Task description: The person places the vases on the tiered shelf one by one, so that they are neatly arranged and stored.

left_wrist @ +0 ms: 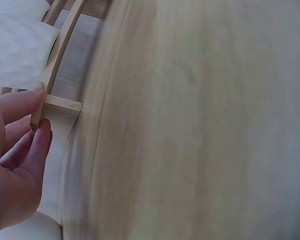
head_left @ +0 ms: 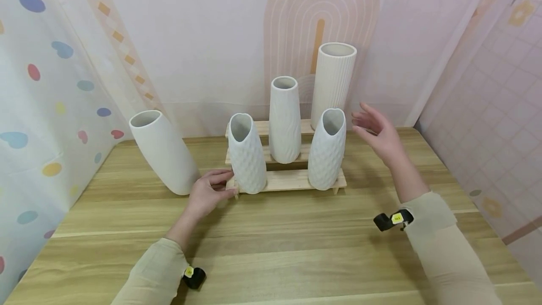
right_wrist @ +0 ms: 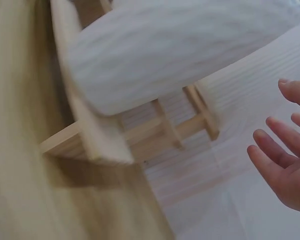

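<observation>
A tiered wooden stand (head_left: 288,180) holds several white vases. On its lowest step are two textured vases with slanted mouths, a left one (head_left: 250,159) and a right one (head_left: 326,156). A slim patterned vase (head_left: 284,121) occupies the middle step, and a tall ribbed vase (head_left: 334,84) the top one. My left hand (head_left: 207,193) pinches the left end of the lowest slat (left_wrist: 52,70), thumb on one face and fingertips on the other. Beside the right textured vase, my right hand (head_left: 381,138) is raised with relaxed fingers (right_wrist: 275,147), apart from it and holding nothing.
A smooth white vase (head_left: 165,154) stands on the wooden table (head_left: 296,258) just left of my left hand. Printed curtains (head_left: 203,36) enclose the table at the back and both sides. Each sleeve carries a black wrist camera (head_left: 195,277).
</observation>
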A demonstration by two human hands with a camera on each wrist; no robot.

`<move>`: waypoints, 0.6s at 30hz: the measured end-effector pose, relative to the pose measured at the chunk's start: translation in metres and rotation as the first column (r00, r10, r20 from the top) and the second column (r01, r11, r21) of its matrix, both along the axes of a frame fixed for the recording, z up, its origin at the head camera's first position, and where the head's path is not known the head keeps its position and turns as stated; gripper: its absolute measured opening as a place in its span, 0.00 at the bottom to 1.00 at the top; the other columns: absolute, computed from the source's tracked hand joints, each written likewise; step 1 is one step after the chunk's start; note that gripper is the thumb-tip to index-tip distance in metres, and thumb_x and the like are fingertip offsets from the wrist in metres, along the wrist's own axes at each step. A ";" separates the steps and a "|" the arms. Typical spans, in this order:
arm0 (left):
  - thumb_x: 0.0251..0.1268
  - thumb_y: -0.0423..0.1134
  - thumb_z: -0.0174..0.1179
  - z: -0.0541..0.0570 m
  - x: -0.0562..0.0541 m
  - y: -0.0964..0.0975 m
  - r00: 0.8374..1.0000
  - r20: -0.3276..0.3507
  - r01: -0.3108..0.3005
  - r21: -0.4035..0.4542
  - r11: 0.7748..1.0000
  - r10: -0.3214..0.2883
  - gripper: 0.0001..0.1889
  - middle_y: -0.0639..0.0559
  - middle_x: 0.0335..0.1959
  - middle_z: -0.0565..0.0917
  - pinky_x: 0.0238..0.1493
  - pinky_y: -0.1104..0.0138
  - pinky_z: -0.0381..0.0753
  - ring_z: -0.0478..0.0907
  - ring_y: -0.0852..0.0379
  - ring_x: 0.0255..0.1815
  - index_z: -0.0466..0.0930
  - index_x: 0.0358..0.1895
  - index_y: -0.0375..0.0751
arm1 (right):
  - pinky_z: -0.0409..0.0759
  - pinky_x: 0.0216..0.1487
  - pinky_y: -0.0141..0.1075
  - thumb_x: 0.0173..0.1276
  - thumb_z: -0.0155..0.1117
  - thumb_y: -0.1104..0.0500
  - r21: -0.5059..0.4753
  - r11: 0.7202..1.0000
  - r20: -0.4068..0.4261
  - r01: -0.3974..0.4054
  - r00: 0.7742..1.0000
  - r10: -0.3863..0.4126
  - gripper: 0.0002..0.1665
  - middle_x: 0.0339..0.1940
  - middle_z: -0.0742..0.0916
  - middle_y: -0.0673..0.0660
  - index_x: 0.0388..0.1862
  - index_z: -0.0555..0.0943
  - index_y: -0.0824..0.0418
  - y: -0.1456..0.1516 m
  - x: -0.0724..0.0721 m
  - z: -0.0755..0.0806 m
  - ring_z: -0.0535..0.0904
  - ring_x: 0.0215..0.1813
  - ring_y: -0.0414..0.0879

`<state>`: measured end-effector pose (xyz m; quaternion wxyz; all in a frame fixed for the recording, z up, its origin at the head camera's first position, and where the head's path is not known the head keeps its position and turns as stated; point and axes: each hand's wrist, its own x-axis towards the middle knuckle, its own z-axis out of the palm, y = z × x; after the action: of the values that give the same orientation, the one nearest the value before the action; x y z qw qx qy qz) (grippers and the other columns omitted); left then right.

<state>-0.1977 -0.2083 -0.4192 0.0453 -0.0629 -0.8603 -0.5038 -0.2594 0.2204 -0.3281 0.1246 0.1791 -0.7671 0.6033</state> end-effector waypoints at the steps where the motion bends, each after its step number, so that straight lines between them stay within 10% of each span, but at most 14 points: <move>1: 0.55 0.31 0.74 0.000 0.000 0.000 1.000 0.000 0.001 -0.001 1.000 -0.001 0.26 0.39 0.60 0.77 0.54 0.61 0.82 0.78 0.43 0.53 0.80 0.58 0.28 | 0.75 0.58 0.25 0.70 0.61 0.72 0.003 1.000 0.002 0.002 1.000 -0.002 0.36 0.61 0.81 0.59 0.75 0.62 0.68 0.002 0.003 -0.004 0.78 0.54 0.34; 9: 0.54 0.30 0.74 0.000 0.001 0.001 1.000 0.002 0.001 0.002 1.000 -0.001 0.26 0.40 0.60 0.77 0.53 0.63 0.82 0.79 0.44 0.53 0.80 0.58 0.28 | 0.76 0.55 0.23 0.67 0.61 0.75 -0.027 1.000 0.041 -0.004 0.999 0.006 0.35 0.50 0.83 0.37 0.72 0.63 0.74 0.009 0.027 -0.035 0.79 0.52 0.35; 18: 0.54 0.30 0.74 0.000 0.001 0.002 1.000 -0.001 -0.002 0.009 1.000 0.002 0.26 0.41 0.60 0.77 0.52 0.64 0.83 0.79 0.45 0.53 0.80 0.58 0.28 | 0.76 0.56 0.23 0.67 0.62 0.74 0.029 0.999 0.079 -0.032 0.996 0.030 0.37 0.62 0.78 0.67 0.73 0.62 0.73 0.013 0.043 -0.065 0.78 0.55 0.34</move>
<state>-0.1967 -0.2067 -0.4195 0.0469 -0.0620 -0.8582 -0.5074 -0.2160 0.2334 -0.3933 0.0824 0.1689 -0.7775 0.6002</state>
